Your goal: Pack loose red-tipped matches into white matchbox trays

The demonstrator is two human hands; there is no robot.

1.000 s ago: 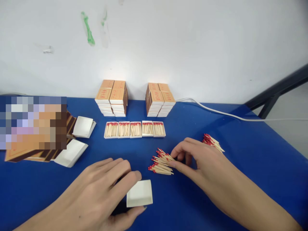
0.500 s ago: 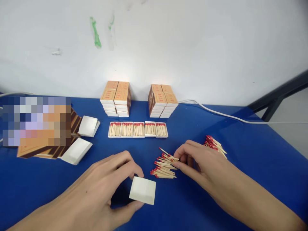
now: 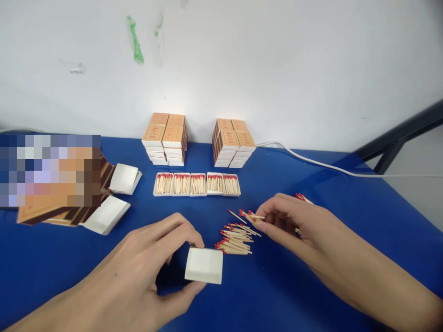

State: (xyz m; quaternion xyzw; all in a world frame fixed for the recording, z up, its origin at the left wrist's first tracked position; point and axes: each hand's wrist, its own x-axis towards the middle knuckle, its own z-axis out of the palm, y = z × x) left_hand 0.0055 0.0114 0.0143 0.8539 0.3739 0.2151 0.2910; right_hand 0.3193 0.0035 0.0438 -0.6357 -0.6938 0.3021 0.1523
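Between the thumb and fingers of my left hand (image 3: 155, 267) is a white matchbox tray (image 3: 204, 266) with nothing inside. My right hand (image 3: 294, 226) pinches a few red-tipped matches (image 3: 251, 216) at its fingertips. Just left of and below those fingers, a loose pile of matches (image 3: 235, 239) lies on the blue table. A second heap of matches (image 3: 303, 198) shows partly behind my right hand. Farther back, a row of several matchbox trays (image 3: 197, 185) is filled with matches, red heads pointing away from me.
Two stacks of orange matchboxes, a left stack (image 3: 164, 138) and a right stack (image 3: 233, 142), stand near the wall. Empty white trays (image 3: 107, 215) and matchbox sleeves (image 3: 51, 213) lie at left, partly blurred out. A white cable (image 3: 321, 164) runs along the back right.
My right hand has lifted slightly and moved right, with a few matches pinched off the loose pile. The tray in my left hand has shifted slightly upward.
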